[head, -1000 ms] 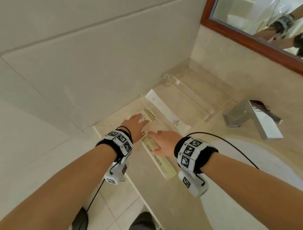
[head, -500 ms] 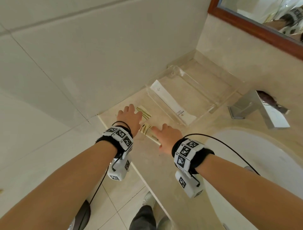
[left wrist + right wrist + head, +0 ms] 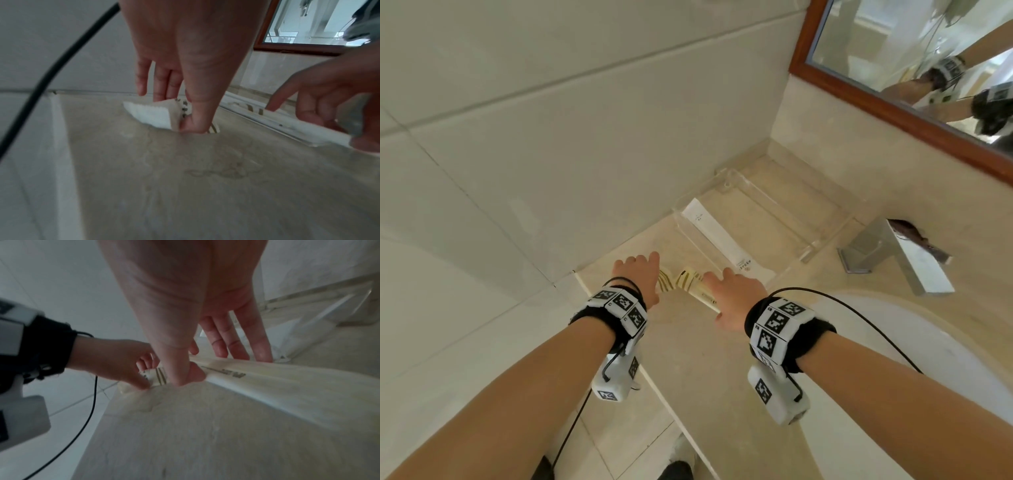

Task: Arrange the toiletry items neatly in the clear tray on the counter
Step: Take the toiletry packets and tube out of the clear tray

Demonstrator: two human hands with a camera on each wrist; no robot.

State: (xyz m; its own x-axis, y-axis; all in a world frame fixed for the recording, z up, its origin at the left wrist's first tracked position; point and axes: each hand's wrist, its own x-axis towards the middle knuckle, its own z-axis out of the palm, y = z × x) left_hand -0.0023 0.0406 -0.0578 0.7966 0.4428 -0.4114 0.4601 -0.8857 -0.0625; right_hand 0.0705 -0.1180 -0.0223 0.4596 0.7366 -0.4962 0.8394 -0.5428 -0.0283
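Observation:
The clear tray [image 3: 770,205] sits in the counter's back corner with a long white sachet [image 3: 719,236] lying inside it. In front of the tray, my left hand [image 3: 643,270] pinches a small cream striped packet [image 3: 152,115] between thumb and fingers, with one edge lifted off the counter. Beside it, my right hand [image 3: 726,291] pinches the near end of a long cream packet [image 3: 267,386] with thumb and forefinger. Its other fingers [image 3: 244,345] lie straight over the packet. The two hands are close together, and parts of both packets are hidden under them.
A chrome faucet [image 3: 900,257] stands right of the tray, above the white basin [image 3: 928,342]. A wood-framed mirror [image 3: 893,102] hangs behind. The tiled wall [image 3: 585,154] closes off the left, and the counter edge [image 3: 619,329] drops to the floor by my left wrist.
Both hands went from lying flat on the packets to pinching them. The long packet's striped end has lifted off the counter. The head view has swung up and to the left.

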